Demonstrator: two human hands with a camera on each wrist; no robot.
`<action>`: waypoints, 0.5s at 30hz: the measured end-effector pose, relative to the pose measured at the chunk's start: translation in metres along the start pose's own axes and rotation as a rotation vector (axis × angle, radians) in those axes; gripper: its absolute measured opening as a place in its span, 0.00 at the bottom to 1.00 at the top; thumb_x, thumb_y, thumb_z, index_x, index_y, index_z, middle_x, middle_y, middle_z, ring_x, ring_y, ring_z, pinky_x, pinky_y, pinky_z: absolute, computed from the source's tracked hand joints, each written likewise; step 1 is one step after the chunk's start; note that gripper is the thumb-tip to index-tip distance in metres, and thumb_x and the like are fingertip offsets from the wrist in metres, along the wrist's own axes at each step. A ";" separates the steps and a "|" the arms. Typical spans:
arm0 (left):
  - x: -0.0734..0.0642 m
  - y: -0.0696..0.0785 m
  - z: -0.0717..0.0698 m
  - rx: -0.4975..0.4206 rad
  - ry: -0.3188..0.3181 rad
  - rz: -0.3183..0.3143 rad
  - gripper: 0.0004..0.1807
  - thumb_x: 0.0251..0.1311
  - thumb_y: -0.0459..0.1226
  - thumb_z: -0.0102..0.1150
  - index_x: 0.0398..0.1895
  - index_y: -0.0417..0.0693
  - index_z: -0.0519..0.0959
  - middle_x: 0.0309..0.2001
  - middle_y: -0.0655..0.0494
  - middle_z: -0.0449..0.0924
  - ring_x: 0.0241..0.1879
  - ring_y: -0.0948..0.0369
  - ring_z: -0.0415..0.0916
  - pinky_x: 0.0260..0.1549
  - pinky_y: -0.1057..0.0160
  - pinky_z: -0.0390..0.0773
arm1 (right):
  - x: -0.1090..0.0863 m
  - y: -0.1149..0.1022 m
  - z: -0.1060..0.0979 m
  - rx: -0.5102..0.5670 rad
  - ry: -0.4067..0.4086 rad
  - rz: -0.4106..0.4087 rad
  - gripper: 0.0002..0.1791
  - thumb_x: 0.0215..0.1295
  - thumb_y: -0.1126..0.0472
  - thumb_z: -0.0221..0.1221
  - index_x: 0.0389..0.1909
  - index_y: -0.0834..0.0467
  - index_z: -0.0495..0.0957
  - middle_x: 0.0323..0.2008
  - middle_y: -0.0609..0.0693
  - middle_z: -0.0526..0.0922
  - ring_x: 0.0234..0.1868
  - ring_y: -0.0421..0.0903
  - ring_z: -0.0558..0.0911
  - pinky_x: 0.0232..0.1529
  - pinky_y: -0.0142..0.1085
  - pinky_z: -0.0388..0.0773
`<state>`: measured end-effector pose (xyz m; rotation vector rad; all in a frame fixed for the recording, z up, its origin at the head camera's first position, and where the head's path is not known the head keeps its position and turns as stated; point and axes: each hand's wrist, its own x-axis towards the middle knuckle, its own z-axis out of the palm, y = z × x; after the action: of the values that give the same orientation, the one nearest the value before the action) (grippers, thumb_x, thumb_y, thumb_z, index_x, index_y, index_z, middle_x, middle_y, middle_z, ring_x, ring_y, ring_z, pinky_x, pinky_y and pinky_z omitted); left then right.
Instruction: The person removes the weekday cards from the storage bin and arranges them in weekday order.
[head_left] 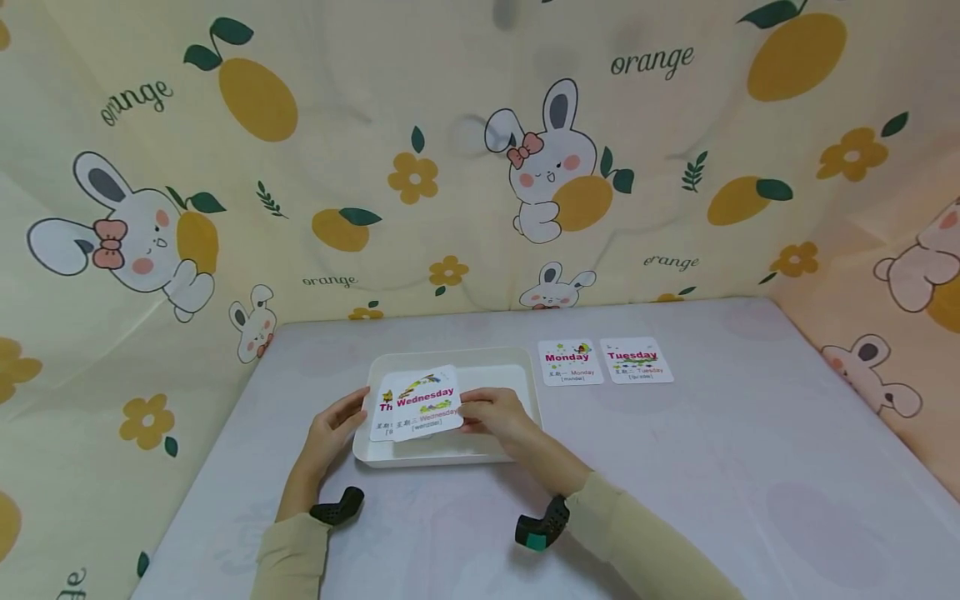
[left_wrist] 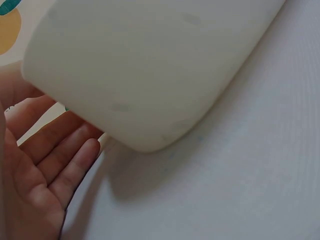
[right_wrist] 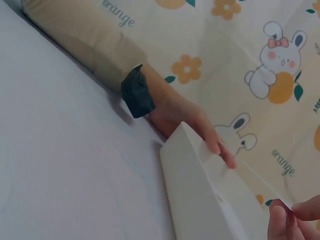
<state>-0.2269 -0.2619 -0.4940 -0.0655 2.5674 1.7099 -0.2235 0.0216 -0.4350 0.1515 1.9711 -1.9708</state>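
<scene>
Currently my right hand pinches a white, round-cornered Wednesday card above a white rectangular tray; my left hand, fingers loose, is at the tray's left rim. Rightward, white cards, Monday and Tuesday, lie on the pale surface.

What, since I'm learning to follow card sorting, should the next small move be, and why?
Probably carry the Wednesday card from the tray to just right of the Tuesday card: the right hand already pinches its edge, and the Monday card and Tuesday card lie side by side in weekday order.
</scene>
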 end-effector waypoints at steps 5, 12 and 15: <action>0.001 -0.004 -0.001 0.015 0.005 0.024 0.27 0.68 0.45 0.53 0.68 0.50 0.67 0.71 0.53 0.66 0.62 0.70 0.70 0.50 0.88 0.63 | -0.002 -0.001 -0.009 0.027 0.009 -0.019 0.15 0.59 0.71 0.58 0.48 0.71 0.78 0.39 0.60 0.85 0.24 0.37 0.80 0.31 0.28 0.82; 0.001 -0.003 0.000 0.011 0.010 0.013 0.26 0.68 0.44 0.53 0.68 0.50 0.68 0.71 0.53 0.66 0.68 0.54 0.66 0.51 0.87 0.63 | -0.005 -0.004 -0.028 0.032 0.014 -0.007 0.16 0.60 0.70 0.58 0.49 0.71 0.77 0.38 0.57 0.84 0.25 0.38 0.80 0.31 0.27 0.81; 0.002 -0.004 0.000 0.021 0.015 0.026 0.26 0.68 0.44 0.53 0.68 0.49 0.67 0.71 0.51 0.66 0.67 0.54 0.67 0.51 0.86 0.64 | -0.006 -0.004 -0.036 0.028 0.026 -0.005 0.16 0.61 0.70 0.58 0.50 0.71 0.77 0.37 0.55 0.84 0.25 0.38 0.80 0.32 0.27 0.82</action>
<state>-0.2289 -0.2636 -0.4981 -0.0442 2.6081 1.6965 -0.2250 0.0585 -0.4301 0.1801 1.9627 -2.0103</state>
